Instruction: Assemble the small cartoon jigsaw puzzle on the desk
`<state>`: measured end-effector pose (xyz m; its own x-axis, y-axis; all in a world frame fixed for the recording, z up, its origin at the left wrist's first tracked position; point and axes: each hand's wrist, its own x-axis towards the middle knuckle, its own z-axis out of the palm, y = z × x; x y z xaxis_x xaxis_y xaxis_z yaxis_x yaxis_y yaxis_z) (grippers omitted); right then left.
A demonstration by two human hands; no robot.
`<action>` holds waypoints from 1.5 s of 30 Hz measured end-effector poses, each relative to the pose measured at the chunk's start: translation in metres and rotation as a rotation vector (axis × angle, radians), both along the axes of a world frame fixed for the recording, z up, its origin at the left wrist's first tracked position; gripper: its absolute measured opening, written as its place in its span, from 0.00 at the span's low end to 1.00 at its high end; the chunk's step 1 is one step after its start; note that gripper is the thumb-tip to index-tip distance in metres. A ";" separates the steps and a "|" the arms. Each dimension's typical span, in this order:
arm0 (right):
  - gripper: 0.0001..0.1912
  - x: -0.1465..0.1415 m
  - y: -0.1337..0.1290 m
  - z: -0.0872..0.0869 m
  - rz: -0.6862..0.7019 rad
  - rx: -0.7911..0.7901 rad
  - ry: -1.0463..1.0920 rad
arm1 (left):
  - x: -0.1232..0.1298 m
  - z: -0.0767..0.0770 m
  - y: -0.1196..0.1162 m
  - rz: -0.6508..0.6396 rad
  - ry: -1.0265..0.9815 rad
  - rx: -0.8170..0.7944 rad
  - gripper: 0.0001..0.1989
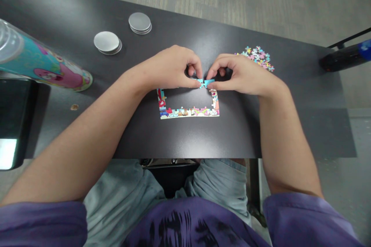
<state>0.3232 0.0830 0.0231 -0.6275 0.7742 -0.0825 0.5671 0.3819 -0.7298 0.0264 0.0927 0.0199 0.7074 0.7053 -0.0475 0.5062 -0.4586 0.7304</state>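
Observation:
A rectangular jigsaw puzzle border (pixel 188 112) with colourful cartoon figures lies on the dark table, its middle bare. At the border's far right part, my left hand (pixel 176 67) pinches a blue puzzle piece (pixel 200 82) between thumb and fingertips. Facing it, my right hand (pixel 240 73) pinches another blue puzzle piece (pixel 209 82). The two pieces sit side by side near the top right corner; whether they interlock I cannot tell. My left hand covers much of the border's far edge. Beyond my right hand lies a heap of loose puzzle pieces (pixel 259 57), partly hidden by it.
Two stacks of round grey discs, one nearer (pixel 106 41) and one farther (pixel 140 22), stand at the back left. A tall cartoon-printed tube (pixel 52 63) rises at the left, near a black device (pixel 14 119). A dark bottle-like object (pixel 342 58) is at the far right.

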 end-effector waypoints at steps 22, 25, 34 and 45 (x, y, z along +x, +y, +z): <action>0.14 0.001 0.003 -0.006 0.017 -0.003 0.027 | 0.003 0.001 -0.003 -0.018 0.013 0.029 0.15; 0.12 0.003 0.004 -0.008 0.034 0.018 0.050 | 0.003 -0.001 -0.002 -0.024 -0.007 0.031 0.16; 0.14 0.000 0.001 -0.011 -0.006 0.034 0.060 | -0.005 -0.002 0.002 0.008 -0.016 0.044 0.14; 0.10 -0.006 -0.002 -0.013 0.048 0.089 0.080 | -0.004 -0.001 0.003 -0.026 -0.034 0.034 0.11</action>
<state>0.3169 0.0813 0.0097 -0.6659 0.7451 0.0365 0.4881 0.4722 -0.7340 0.0222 0.0956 0.0190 0.7260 0.6877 0.0008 0.4692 -0.4961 0.7306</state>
